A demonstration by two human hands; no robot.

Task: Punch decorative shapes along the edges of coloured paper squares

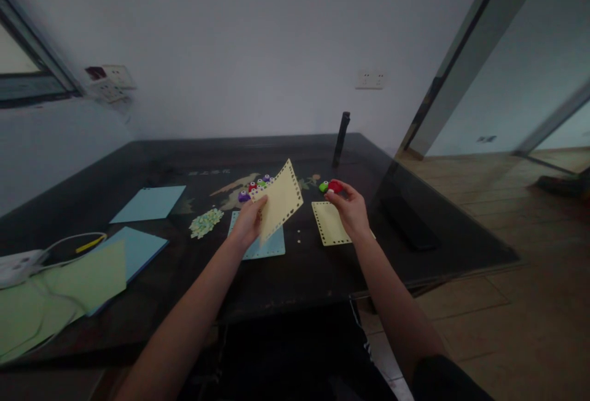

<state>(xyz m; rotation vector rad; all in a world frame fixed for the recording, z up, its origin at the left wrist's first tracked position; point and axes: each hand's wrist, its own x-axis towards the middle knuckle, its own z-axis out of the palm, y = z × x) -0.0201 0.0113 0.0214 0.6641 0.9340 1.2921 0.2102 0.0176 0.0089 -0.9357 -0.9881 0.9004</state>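
My left hand [249, 221] pinches a pale yellow sheet [281, 199] with punched holes along its edges and holds it tilted above the dark table [415, 247]. My right hand [351, 209] grips a small red paper punch [335, 186], with a green punch [323, 186] touching it on its left. Below my right hand a second yellow punched sheet [328, 224] lies flat. A light blue punched sheet [267, 245] lies under my left hand.
Several small coloured punches [254, 189] cluster behind the raised sheet. A heap of paper cut-outs [205, 222] lies left of it. Blue sheets [148, 203], green paper [69, 290], a white power strip [16, 266] with cables and a black upright post [341, 138] stand around.
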